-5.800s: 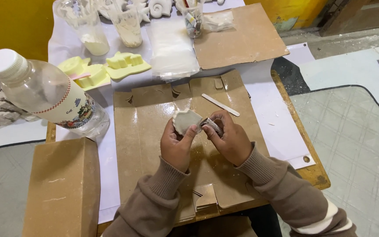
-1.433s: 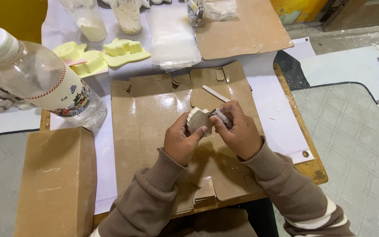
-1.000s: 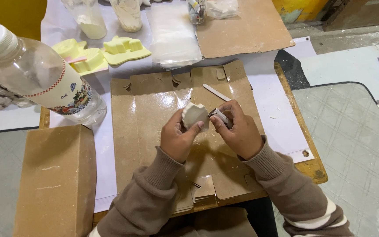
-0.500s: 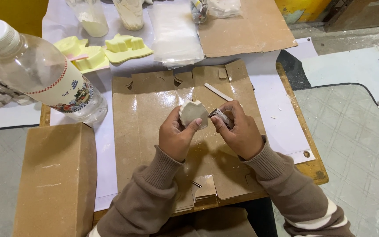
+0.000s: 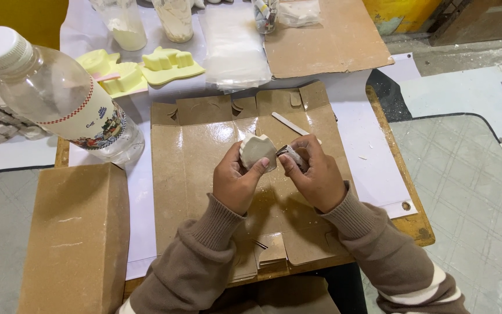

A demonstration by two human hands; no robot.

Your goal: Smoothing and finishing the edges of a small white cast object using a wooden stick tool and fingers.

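My left hand (image 5: 236,181) holds a small pale grey cast piece (image 5: 257,150) with a scalloped edge, thumb pressed on its face. My right hand (image 5: 315,174) grips a small dark scrap, perhaps sandpaper (image 5: 291,154), and holds it against the right edge of the piece. Both hands hover over a flattened brown cardboard box (image 5: 204,174) that lies on the table. A thin wooden stick (image 5: 294,124) lies on the cardboard just beyond my right hand.
A clear plastic bottle (image 5: 59,99) with a white cap stands at the left. Yellow moulds (image 5: 140,68) sit behind it, clear cups (image 5: 124,23) and a plastic bag pile (image 5: 233,40) at the back. A brown cardboard box (image 5: 74,238) stands front left.
The hands have stayed over the cardboard, turning the piece slightly while the right hand works along its edge. The view has shifted a little.
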